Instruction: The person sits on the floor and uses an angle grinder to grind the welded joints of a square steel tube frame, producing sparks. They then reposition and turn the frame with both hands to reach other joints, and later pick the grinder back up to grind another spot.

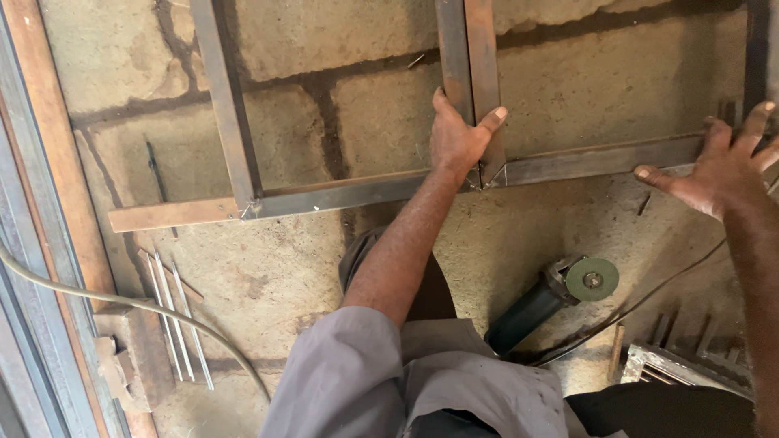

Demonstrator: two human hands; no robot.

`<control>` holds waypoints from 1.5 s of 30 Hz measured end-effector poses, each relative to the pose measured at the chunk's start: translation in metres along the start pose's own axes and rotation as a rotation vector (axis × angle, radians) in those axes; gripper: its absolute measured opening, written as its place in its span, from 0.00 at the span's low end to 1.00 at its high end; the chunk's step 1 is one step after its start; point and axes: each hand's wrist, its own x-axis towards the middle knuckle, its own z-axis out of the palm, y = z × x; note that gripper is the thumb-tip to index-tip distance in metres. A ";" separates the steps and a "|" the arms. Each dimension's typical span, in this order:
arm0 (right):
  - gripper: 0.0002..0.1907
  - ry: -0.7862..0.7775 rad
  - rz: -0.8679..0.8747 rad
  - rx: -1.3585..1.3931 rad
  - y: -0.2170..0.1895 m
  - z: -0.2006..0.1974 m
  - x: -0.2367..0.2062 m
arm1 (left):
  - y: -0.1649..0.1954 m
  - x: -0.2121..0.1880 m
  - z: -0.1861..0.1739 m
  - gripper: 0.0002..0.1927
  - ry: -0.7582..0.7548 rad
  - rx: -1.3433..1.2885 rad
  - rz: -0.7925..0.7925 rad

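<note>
Welded steel frame [357,193], leaning against the far block wall [341,49]. Left hand [459,138] clasps its upright bar; right hand [722,166], fingers spread, rests on the right corner. Angle grinder [552,296] on the near floor.

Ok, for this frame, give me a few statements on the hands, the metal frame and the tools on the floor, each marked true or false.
1. The left hand grips the upright bar of the metal frame. True.
2. The right hand holds the angle grinder. False: the grinder lies on the floor and the right hand rests on the frame's horizontal bar.
3. The grinder carries a green disc. True.
4. Thin welding rods lie on the floor at the left. True.
5. The frame lies on a wooden bench. False: it lies on a stone and concrete floor.
</note>
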 end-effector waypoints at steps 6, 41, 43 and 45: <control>0.76 0.011 0.002 -0.019 -0.010 -0.009 -0.005 | -0.001 0.002 -0.001 0.62 -0.008 -0.024 0.007; 0.52 -0.118 -0.243 0.354 0.037 0.062 0.024 | -0.049 0.017 0.020 0.57 -0.004 -0.120 0.240; 0.50 -0.141 -0.249 0.366 0.037 0.066 0.025 | -0.046 0.015 0.010 0.53 -0.024 0.017 0.256; 0.47 -0.157 -0.251 0.369 0.038 0.069 0.025 | -0.038 0.008 -0.010 0.47 -0.064 0.234 0.286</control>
